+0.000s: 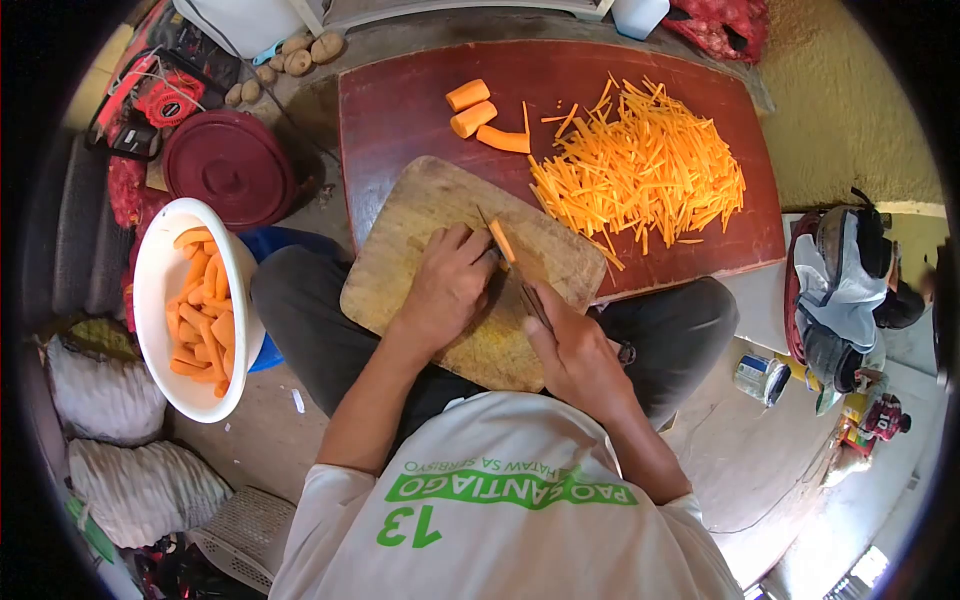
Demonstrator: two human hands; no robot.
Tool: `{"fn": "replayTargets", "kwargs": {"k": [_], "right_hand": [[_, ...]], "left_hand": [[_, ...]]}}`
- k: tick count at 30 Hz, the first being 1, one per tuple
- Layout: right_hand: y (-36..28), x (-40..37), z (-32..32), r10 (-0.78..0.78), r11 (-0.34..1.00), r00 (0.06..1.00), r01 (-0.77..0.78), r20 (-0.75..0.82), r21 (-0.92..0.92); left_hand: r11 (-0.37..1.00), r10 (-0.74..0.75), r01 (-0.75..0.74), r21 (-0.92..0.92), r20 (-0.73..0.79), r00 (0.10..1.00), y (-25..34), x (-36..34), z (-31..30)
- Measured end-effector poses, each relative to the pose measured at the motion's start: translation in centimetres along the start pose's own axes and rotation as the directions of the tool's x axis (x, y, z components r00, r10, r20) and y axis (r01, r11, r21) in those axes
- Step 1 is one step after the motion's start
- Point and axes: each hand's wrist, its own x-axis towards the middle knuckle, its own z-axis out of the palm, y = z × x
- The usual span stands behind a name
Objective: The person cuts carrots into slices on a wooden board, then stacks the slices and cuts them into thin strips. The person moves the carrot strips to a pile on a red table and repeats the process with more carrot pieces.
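My right hand (pixel 580 355) grips a knife (pixel 533 303) by its handle, its blade angled up and left over the wooden cutting board (pixel 400 230). A piece of carrot (pixel 502 240) shows against the blade, beside the fingertips of my left hand (pixel 450 285). That hand's fingers are curled down on the carrot, which they partly hide. The board rests across my lap, its far edge over a dark red tabletop (pixel 400 110). To the right on that tabletop lies a heap of carrot strips (pixel 650 160). Several larger carrot pieces (pixel 472 121) sit beyond the board.
At my left, a white basin (pixel 150 290) holds peeled carrots (pixel 205 320). Behind it are a maroon lidded bucket (pixel 228 168), a red machine (pixel 168 98) and several potatoes (pixel 298 60). Sacks (pixel 145 490) lie lower left; a jar (pixel 762 379) is on the right.
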Motion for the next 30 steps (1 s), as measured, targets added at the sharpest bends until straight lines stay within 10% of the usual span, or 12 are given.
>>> {"fn": "replayTargets", "kwargs": {"k": [24,30], "right_hand": [[-1.4,1.0,-2.2,0.036,0.984,0.996,-0.049,0.077,0.171],[1.1,3.3,0.1,-0.162,0.986,0.986,0.163,-0.027,0.038]], "left_hand": [[1.000,-0.020,0.018,-0.022,-0.105,0.994,0.3,-0.5,0.6],[0.996,-0.085,0.085,-0.008,-0.089,0.992,0.7,-0.4,0.9]]}}
